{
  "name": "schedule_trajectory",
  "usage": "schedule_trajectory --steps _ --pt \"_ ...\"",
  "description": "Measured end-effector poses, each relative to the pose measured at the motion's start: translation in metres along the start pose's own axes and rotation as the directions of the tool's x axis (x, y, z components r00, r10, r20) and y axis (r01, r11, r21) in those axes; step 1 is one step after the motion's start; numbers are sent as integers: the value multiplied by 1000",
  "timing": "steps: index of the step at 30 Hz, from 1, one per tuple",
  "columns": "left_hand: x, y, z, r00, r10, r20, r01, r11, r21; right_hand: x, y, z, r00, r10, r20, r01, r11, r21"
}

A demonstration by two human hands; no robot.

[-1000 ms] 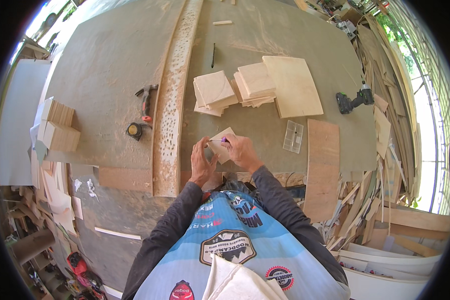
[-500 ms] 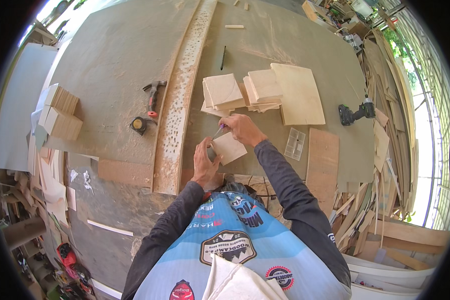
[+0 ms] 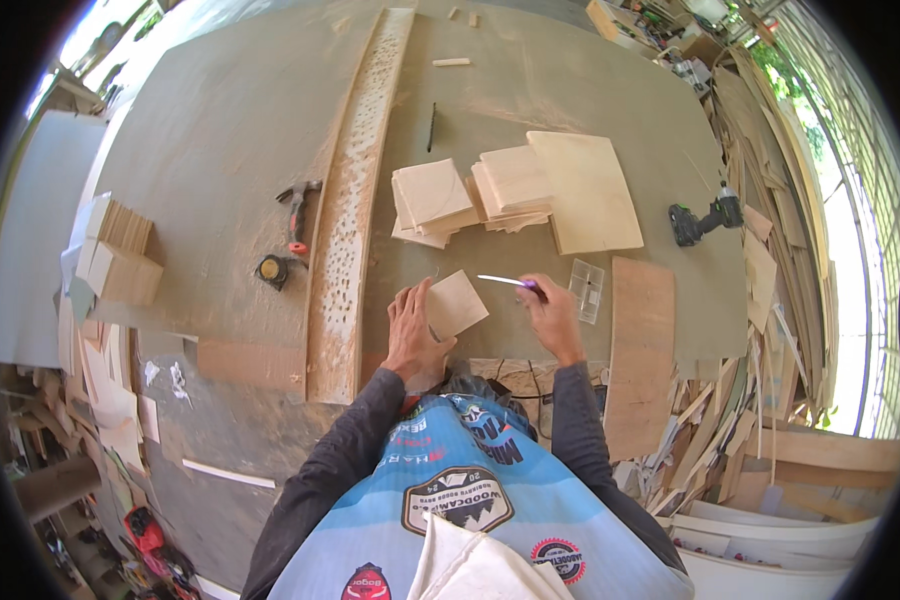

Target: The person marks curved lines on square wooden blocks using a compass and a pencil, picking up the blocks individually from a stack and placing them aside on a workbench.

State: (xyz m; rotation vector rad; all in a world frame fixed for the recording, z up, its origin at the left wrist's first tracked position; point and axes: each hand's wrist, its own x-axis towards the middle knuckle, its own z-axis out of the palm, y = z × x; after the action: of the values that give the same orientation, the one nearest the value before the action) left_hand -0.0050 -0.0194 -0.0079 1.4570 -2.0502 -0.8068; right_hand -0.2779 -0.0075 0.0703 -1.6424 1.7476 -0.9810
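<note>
Purple-handled blade (image 3: 516,283) swung right, clear of the square wooden panel (image 3: 458,304)

Half a second ago the blade met the panel's far left edge; now the right hand (image 3: 552,317) pinches its handle off to the right, the pale tip pointing left, apart from the wood. The left hand (image 3: 416,332) holds the panel by its left side, near the front of the bench (image 3: 530,340). Beyond sits a stack of wooden squares (image 3: 436,192); a clear compartment box (image 3: 587,291) lies beside the right hand.

Left fingers (image 3: 410,303) extended, right fingers (image 3: 533,303) curled.
</note>
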Motion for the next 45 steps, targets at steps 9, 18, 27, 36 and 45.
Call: schedule_trajectory --steps 9,18,27,36,45 --pt "65 58 -43 964 244 -110 -250 967 -44 -118 55 -8 863 345 -369 -270 932 241" --pt "193 110 -58 876 406 -261 -397 913 90 -111 38 21 821 289 -493 -194 953 234" --pt "43 33 -20 957 132 -257 -167 979 -118 -108 20 40 841 309 -443 -208 942 263" --pt "-3 -24 17 973 -136 -187 93 971 -222 -50 -11 63 994 2 -113 10 994 107" --pt "-3 -31 22 965 -128 -228 63 960 -272 -16 -29 99 978 -182 102 186 982 -23"
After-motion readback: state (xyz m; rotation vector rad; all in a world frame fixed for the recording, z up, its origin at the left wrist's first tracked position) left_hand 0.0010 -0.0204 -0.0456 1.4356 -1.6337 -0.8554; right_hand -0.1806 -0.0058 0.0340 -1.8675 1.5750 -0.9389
